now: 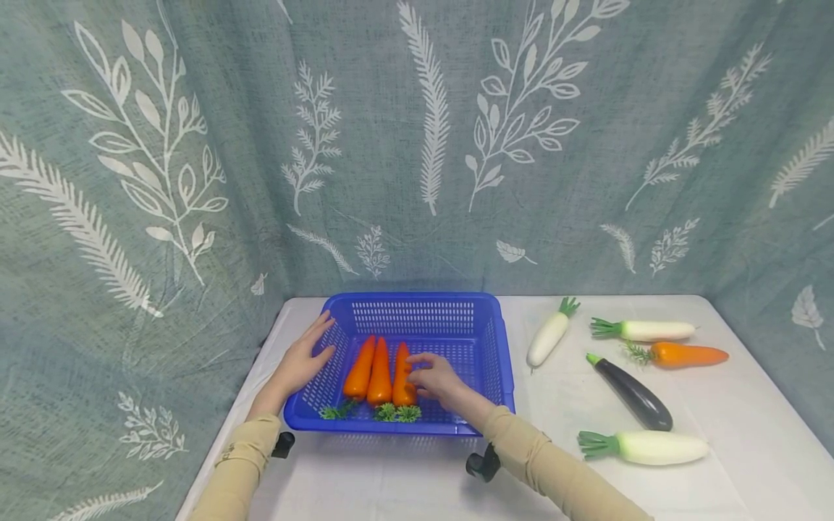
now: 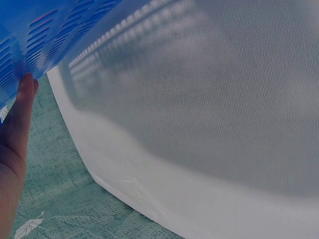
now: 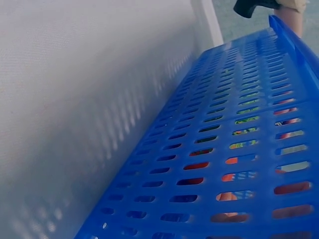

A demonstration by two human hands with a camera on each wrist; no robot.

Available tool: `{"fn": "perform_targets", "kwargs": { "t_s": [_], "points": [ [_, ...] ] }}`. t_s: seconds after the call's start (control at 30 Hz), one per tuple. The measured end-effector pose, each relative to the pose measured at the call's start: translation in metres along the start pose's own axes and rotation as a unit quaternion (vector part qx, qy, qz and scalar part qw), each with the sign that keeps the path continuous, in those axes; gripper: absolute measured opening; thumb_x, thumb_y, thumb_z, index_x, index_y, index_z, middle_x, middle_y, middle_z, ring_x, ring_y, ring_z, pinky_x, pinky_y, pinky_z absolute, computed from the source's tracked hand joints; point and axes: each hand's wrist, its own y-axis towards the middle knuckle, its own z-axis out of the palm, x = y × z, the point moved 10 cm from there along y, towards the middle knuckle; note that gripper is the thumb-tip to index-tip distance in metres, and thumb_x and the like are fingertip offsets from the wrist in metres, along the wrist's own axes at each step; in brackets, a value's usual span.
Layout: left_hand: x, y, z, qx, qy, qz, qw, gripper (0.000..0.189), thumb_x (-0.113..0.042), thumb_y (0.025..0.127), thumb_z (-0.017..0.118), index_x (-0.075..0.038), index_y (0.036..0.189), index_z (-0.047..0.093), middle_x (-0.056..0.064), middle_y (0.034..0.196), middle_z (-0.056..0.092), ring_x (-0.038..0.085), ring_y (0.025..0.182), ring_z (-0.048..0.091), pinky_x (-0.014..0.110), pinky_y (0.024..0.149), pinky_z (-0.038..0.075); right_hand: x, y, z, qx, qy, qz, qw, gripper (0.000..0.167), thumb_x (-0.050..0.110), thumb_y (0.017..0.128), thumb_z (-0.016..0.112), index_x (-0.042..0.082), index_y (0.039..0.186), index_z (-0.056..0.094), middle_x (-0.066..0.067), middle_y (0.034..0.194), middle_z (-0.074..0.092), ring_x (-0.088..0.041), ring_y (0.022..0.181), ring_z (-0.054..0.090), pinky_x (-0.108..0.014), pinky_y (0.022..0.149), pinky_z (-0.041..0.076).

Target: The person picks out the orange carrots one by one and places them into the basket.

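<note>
A blue plastic basket (image 1: 417,427) with slotted walls stands on the white-covered table. Inside, toward its left, lie three orange carrots, a left one (image 1: 360,370), a middle one (image 1: 379,376) and a right one (image 1: 404,383), with green tops toward the near wall. My left hand (image 1: 302,362) rests at the basket's left rim with fingers extended; the left wrist view shows its fingertips against the slotted wall (image 2: 50,35). My right hand (image 1: 436,380) reaches over the near wall, its loosely bent fingers beside the right carrot. In the right wrist view, the wall (image 3: 214,134) mostly hides that hand.
On the table to the right lie a short white radish (image 1: 549,339), a long white radish (image 1: 658,331), another carrot (image 1: 689,354), a dark eggplant (image 1: 633,393) and a thick white radish (image 1: 663,447). A green-grey leaf-patterned curtain (image 1: 378,159) hangs behind and at both sides.
</note>
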Motion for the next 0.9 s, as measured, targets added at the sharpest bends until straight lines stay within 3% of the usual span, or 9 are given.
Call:
{"fn": "perform_targets", "kwargs": {
  "t_s": [0.23, 0.6, 0.9],
  "points": [
    [-0.003, -0.001, -0.001, -0.004, 0.001, 0.004, 1.0, 0.053, -0.01, 0.094, 0.052, 0.003, 0.143, 0.036, 0.02, 0.156, 0.023, 0.043, 0.14, 0.026, 0.058, 0.113, 0.022, 0.002, -0.001, -0.001, 0.001, 0.0, -0.011, 0.9999, 0.042, -0.001, 0.081, 0.059, -0.004, 0.123, 0.056, -0.023, 0.12, 0.06, -0.024, 0.094, 0.064, -0.044, 0.089, 0.054],
    [-0.003, -0.001, -0.001, -0.003, 0.007, 0.01, 0.9999, 0.053, -0.01, 0.095, 0.052, 0.003, 0.143, 0.036, 0.02, 0.156, 0.023, 0.043, 0.14, 0.027, 0.059, 0.113, 0.023, 0.008, -0.001, -0.001, 0.007, 0.052, -0.022, 0.9984, 0.045, 0.0, 0.082, 0.059, -0.005, 0.126, 0.053, -0.024, 0.119, 0.058, -0.015, 0.08, 0.058, -0.041, 0.087, 0.055],
    [-0.006, -0.001, -0.002, -0.004, 0.013, 0.019, 0.9997, 0.053, -0.008, 0.094, 0.053, 0.004, 0.142, 0.036, 0.022, 0.155, 0.024, 0.045, 0.139, 0.027, 0.058, 0.113, 0.023, 0.013, 0.001, -0.006, 0.003, 0.087, -0.021, 0.996, 0.044, 0.003, 0.085, 0.06, -0.004, 0.128, 0.052, -0.004, 0.092, 0.06, -0.014, 0.078, 0.057, -0.041, 0.09, 0.054]
  ]
}}
